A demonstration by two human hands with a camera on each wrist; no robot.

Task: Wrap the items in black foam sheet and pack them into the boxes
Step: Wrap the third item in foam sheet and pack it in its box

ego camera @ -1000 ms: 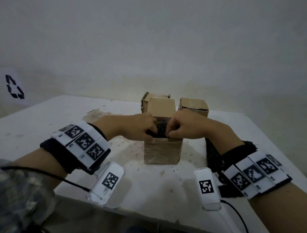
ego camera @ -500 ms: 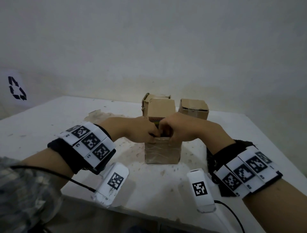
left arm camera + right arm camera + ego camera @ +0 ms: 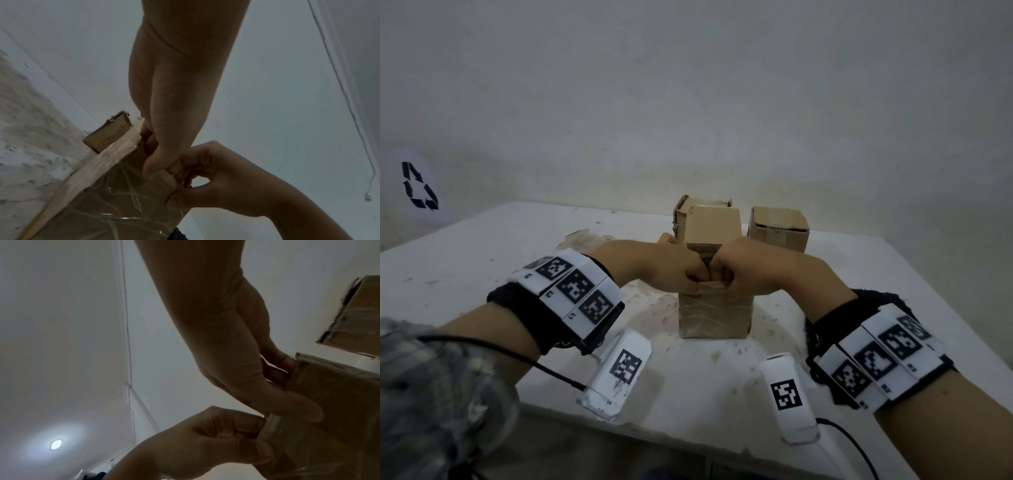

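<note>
A tape-wrapped cardboard box (image 3: 714,317) stands upright at the table's middle, its rear flap (image 3: 714,224) raised. Inside the mouth a colourful printed label (image 3: 705,249) shows; the rest of the contents are hidden by my hands. My left hand (image 3: 693,279) and right hand (image 3: 722,279) meet at the box's front top edge. Both pinch the front flap (image 3: 170,174), thumbs outside on the front face and fingers curled over the rim. From the right wrist view the flap (image 3: 271,426) sits between my left hand (image 3: 236,439) below and my right hand (image 3: 277,395) above.
Two more cardboard boxes stand behind, one back left (image 3: 683,209) and one back right (image 3: 779,229). Crumpled pale wrapping (image 3: 578,240) lies left of my left arm. The white table (image 3: 465,274) is speckled with scraps. Its front edge runs under my wrists.
The black wrapped bundle held between my hands above the box has gone down out of sight. My hands have dropped and closed together on the front flap.
</note>
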